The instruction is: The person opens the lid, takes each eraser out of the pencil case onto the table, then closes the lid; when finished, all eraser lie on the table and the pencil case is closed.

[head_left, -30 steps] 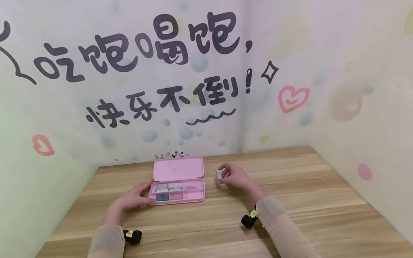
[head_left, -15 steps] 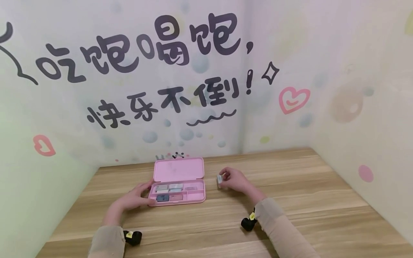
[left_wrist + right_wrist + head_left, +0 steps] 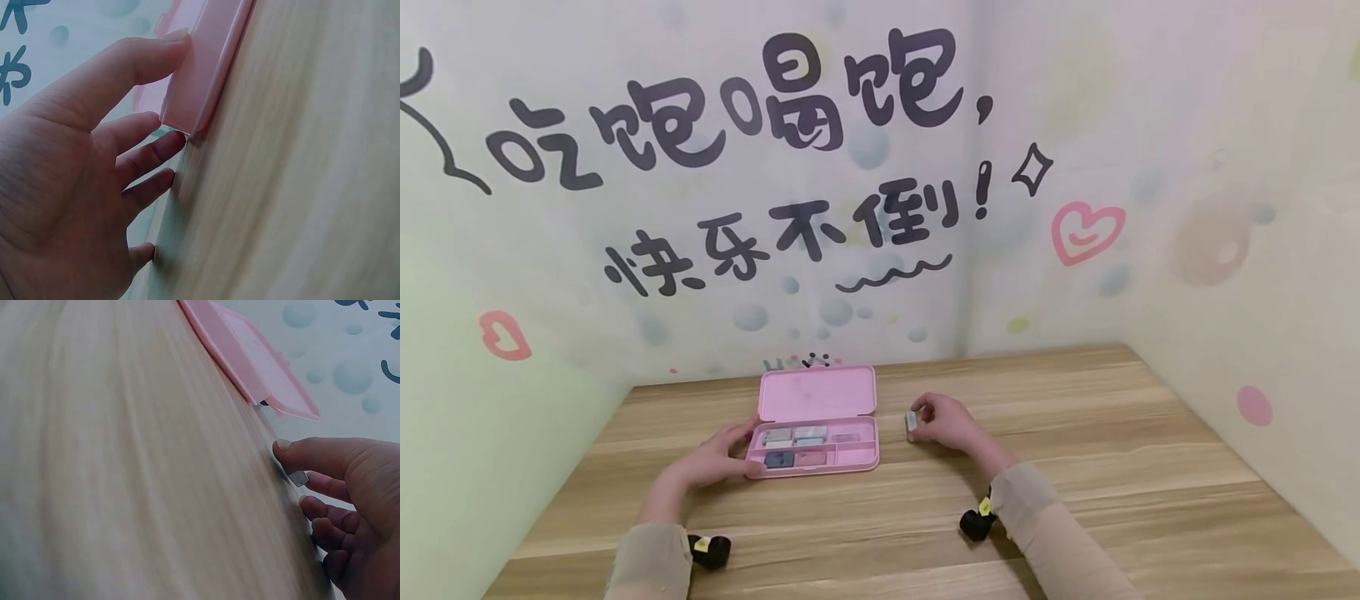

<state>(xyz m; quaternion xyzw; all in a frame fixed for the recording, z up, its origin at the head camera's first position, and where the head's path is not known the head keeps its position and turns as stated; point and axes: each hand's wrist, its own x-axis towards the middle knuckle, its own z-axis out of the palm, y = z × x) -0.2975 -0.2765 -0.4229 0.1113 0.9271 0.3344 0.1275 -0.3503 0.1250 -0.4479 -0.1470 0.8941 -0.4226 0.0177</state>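
There are two hands (image 3: 718, 457), one pink case (image 3: 817, 393), one block (image 3: 912, 422) outside it and two wrist cameras (image 3: 717, 552).

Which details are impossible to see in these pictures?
Head: any print on the blocks in the case, too small.
Head: right side of held block, behind the right hand.
Right wrist: part of this block, behind the thumb.
Left wrist: case's right end, beyond top edge.

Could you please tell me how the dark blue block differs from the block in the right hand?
The dark blue block is deep in colour; the held block is pale. The dark blue block lies in the front row of the pink case; the held block is outside it, pinched by the right hand. Both are small.
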